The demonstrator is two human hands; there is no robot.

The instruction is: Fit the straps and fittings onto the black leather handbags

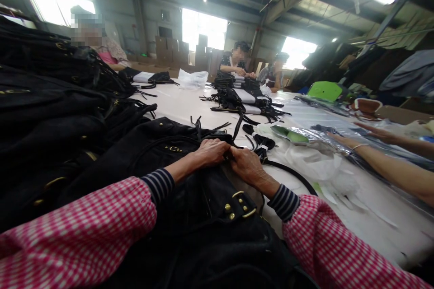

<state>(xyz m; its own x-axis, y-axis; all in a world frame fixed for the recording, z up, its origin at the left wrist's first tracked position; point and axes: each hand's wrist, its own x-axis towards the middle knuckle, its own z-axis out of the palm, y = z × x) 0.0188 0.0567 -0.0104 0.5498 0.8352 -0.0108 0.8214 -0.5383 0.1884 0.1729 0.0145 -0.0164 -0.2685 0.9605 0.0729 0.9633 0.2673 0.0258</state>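
A black handbag with gold-coloured rings and rivets lies in front of me on the white table. My left hand is closed on the bag's upper edge. Right beside it, my right hand pinches the same edge, and the two hands nearly touch. What exactly sits between the fingertips is hidden by the hands. A black strap handle loops out to the right, past my right wrist. Just beyond my hands lies a small bundle of black straps tied with white.
Black bags pile high on the left. Stacked black pieces with white wraps stand mid-table. At right, a co-worker's hands rest on plastic-covered items, near crumpled white wrapping. Several people sit across the table.
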